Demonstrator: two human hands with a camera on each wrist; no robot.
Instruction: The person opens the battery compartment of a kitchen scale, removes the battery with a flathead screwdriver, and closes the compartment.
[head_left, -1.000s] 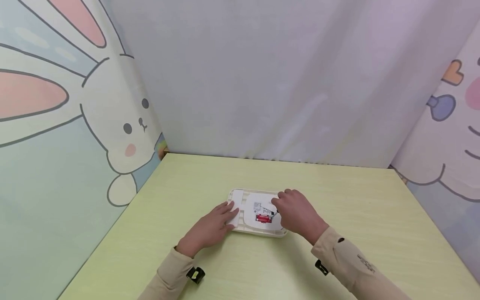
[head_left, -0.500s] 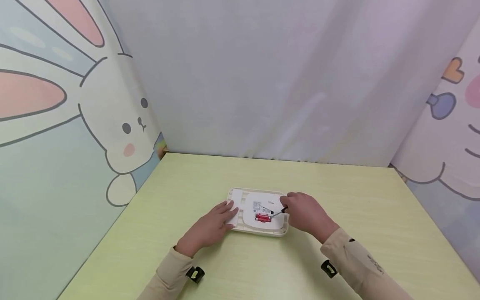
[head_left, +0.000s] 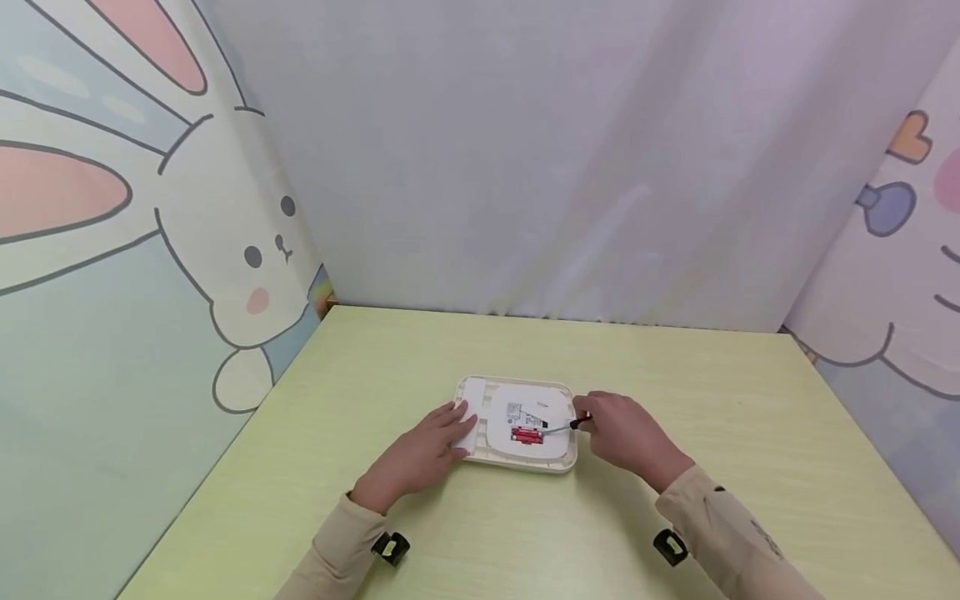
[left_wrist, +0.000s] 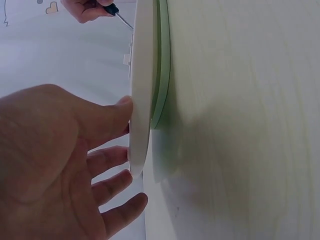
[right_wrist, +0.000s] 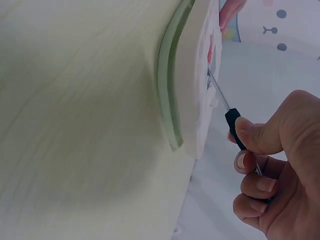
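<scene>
Screwdriver (right_wrist: 233, 120), metal-shafted, right fingers (right_wrist: 260, 186) pinching it, left fingers (left_wrist: 112, 187) spread on rounded panel (head_left: 498, 433)

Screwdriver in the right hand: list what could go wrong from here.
The screwdriver slants in beside the red batteries; it could slip and scratch the white board.
A battery, if levered up sharply, might pop out onto the table.
The left hand rests on one end of the board, which overhangs its green base, so hard pressure there might tip it.
</scene>
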